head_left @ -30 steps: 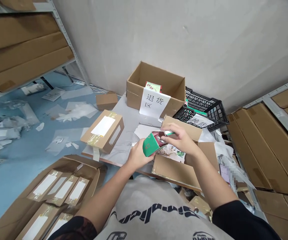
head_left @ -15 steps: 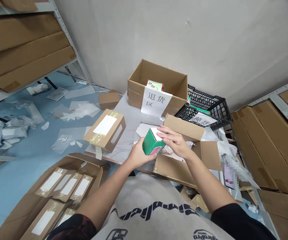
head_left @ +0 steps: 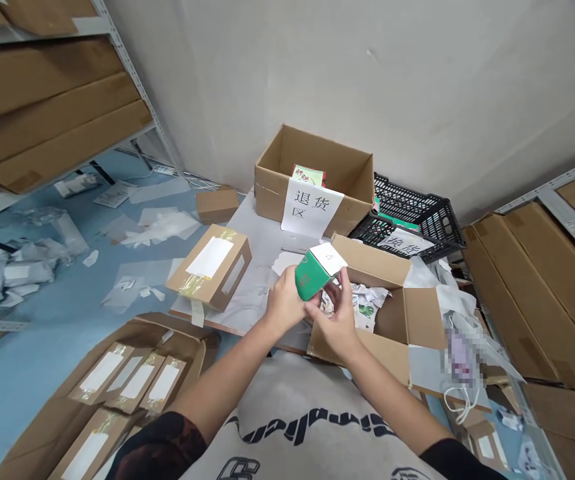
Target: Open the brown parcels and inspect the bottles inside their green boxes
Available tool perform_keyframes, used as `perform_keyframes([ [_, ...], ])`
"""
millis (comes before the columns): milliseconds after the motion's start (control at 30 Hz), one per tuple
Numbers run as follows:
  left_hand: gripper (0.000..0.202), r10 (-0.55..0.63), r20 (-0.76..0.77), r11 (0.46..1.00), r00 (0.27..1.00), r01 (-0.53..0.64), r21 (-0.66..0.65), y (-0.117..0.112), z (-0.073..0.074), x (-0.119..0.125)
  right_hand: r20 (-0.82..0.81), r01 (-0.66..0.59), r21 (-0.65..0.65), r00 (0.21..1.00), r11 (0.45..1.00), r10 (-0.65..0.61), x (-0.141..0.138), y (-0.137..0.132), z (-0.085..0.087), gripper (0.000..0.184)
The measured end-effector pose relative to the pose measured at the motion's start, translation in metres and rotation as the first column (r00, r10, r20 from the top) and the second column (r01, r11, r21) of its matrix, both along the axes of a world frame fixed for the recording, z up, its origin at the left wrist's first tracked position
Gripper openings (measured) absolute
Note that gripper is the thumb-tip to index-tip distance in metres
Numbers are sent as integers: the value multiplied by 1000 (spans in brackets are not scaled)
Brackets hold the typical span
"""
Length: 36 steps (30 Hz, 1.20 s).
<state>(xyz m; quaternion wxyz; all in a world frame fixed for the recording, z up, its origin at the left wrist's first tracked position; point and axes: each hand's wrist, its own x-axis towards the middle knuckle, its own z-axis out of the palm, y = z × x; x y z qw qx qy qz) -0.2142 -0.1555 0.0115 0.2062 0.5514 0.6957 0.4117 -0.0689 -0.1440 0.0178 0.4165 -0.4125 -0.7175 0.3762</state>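
Green carton, in left hand and right hand, open cardboard box beside

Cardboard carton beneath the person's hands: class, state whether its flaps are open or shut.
Open. The cardboard carton has its flaps spread outward, and crumpled printed paper shows inside it.

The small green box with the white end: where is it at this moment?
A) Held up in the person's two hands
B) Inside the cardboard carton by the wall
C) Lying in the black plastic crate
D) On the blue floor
A. The small green box is held up between the person's left hand and right hand.
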Motion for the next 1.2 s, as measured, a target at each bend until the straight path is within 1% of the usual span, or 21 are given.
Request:
perform_keyframes([
  [33,62,-2,-38,1000,999,2,13,2,1,3,-17,33,5,999,999,-33,-4,-1,0,101],
  [100,64,-4,-94,999,996,8,44,3,6,9,-80,90,4,993,996,-90,-8,4,6,97],
  [167,68,-38,-115,994,993,50,95,4,14,10,-145,61,-19,987,998,-63,-5,17,15,91],
  [233,73,-130,-106,976,986,146,162,4,23,5,-227,8,-46,974,999,-19,3,31,23,90],
  [300,73,-261,-55,938,964,267,223,3,31,-3,-303,-31,-81,953,996,5,14,42,29,92],
  [367,64,-393,38,891,919,370,263,3,36,-11,-368,-52,-125,930,991,3,25,47,33,94],
  [433,56,-481,129,856,867,433,281,3,38,-14,-424,-67,-172,905,983,-12,35,49,37,98],
  [500,57,-502,154,844,851,443,302,5,40,-11,-468,-76,-222,883,972,-38,42,48,41,101],
  [567,60,-472,105,844,875,414,342,9,43,-2,-492,-74,-281,867,957,-77,47,47,46,99],
  [600,60,-441,69,846,895,389,366,13,45,4,-496,-54,-309,861,950,-112,48,46,47,94],
  [667,56,-372,12,852,928,336,402,21,50,17,-480,37,-347,852,937,-212,51,44,49,73],
  [733,52,-335,-12,853,942,309,420,32,55,30,-442,146,-351,845,925,-301,54,42,50,55],
  [767,50,-334,-14,851,942,308,425,38,56,37,-422,187,-348,844,919,-332,57,42,50,51],
  [833,48,-356,-5,845,934,324,425,52,59,51,-400,229,-347,841,909,-364,66,44,53,50],
  [933,49,-418,36,836,908,369,406,77,63,73,-399,247,-359,831,900,-387,87,54,64,51],
  [1067,47,-527,159,817,835,447,364,120,67,101,-381,251,-380,834,890,-398,121,80,79,50],
  [1133,44,-560,282,817,779,465,341,147,68,118,-397,230,-389,832,892,-388,141,100,83,53],
  [1200,43,-563,439,826,700,470,310,178,68,138,-425,180,-410,830,894,-362,163,126,84,58],
])
